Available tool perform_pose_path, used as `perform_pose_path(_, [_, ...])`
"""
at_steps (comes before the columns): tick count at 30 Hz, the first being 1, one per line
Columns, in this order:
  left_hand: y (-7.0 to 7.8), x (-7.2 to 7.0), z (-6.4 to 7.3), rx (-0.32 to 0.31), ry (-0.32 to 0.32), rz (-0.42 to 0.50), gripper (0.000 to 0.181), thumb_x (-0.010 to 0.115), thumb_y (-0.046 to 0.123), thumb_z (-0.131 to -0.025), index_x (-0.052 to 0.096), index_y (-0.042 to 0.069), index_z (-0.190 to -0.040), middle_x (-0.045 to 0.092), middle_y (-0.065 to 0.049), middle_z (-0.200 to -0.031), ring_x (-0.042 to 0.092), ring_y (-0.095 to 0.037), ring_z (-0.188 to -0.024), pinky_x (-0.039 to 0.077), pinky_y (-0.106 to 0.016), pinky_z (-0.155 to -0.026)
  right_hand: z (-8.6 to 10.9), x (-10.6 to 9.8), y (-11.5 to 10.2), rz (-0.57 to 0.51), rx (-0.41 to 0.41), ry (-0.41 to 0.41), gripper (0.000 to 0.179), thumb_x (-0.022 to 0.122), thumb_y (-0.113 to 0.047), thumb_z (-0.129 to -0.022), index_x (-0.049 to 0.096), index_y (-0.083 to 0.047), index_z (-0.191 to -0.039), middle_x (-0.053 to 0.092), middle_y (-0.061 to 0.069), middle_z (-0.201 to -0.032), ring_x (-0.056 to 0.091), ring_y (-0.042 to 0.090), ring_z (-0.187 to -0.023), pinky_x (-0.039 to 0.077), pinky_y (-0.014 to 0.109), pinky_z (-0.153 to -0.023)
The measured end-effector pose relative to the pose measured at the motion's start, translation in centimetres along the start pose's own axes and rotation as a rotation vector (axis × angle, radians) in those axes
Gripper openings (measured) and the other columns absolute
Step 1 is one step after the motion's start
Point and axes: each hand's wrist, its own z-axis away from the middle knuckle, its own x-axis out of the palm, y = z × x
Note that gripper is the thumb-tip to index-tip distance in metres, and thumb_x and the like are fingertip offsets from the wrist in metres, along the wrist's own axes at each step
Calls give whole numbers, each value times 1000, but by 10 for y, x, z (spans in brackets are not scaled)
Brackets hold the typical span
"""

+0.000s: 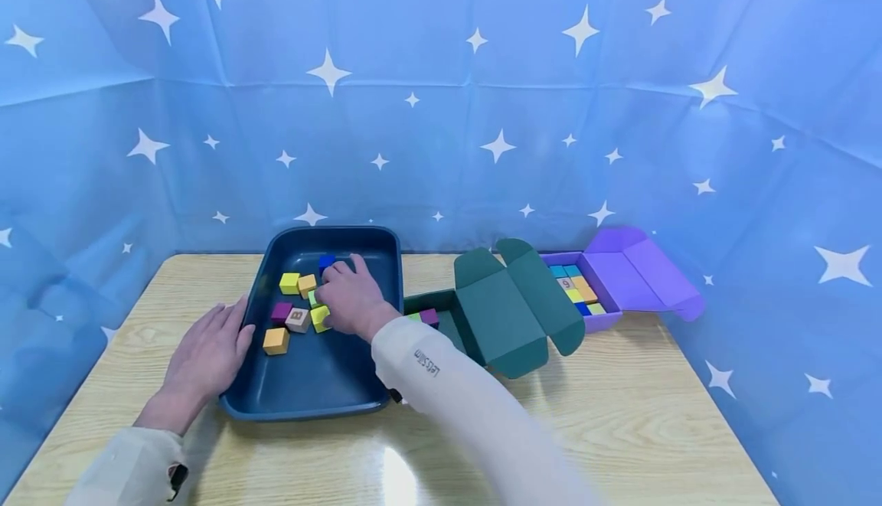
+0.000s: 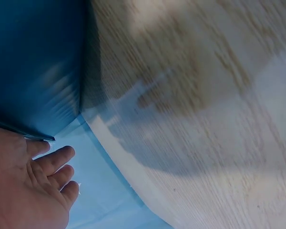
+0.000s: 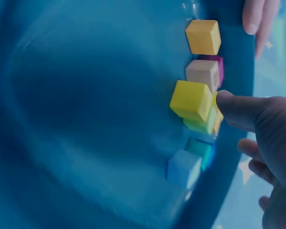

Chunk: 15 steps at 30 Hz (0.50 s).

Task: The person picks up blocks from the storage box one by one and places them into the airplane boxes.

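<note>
Yellow cube (image 3: 189, 100) among other blocks (image 1: 276, 341) in the blue tray (image 1: 310, 387); right hand (image 1: 353, 299) alongside, fingers loosely parted, contact unclear. Pinching opposite faces should suit. Left hand (image 1: 208, 353), fingers extended, at the tray's edge.

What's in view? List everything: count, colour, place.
Backdrop: one, blue with white stars, around the table
Table: one, pale wood, beneath tray and boxes
Tray: one, dark blue, on the table's left
Tray blocks: two yellow, two orange, one purple, one light green, one wood-coloured, at least two blue-toned, inside it
Green box: one, dark green, open, right of the tray
Green-box blocks: two visible, light green and purple, inside it
Purple box: one, purple, open, far right
Purple-box blocks: count unclear, mixed colours, inside it
Black pieces: two, at the cuffs
Sleeves: two, white, on the arms
Left hand: one, at the tray's left rim
Right hand: one, over the tray blocks
</note>
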Motion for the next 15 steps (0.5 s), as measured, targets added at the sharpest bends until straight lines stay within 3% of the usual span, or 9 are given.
perform_pose_path(8, [-2,-2,-2,13,21,-4,60,31,35,-106,20,-1,-154,36,-32,-149,26,-52,-139,21,-63,-115,-14,7,-10,16,29,-24,40,64,-53,-88,65,-36,-124,55,-8,-136,41,14,-134,19,46,-124])
perform_pose_path(15, [-2,1,0,-5,2,-2,62,30,38,-106,20,-1,-154,35,-32,-149,26,-52,-139,21,-64,-115,-21,15,-17,37,34,-57,39,63,-52,-89,64,-37,-125,53,-8,-140,41,15,-135,22,45,-123])
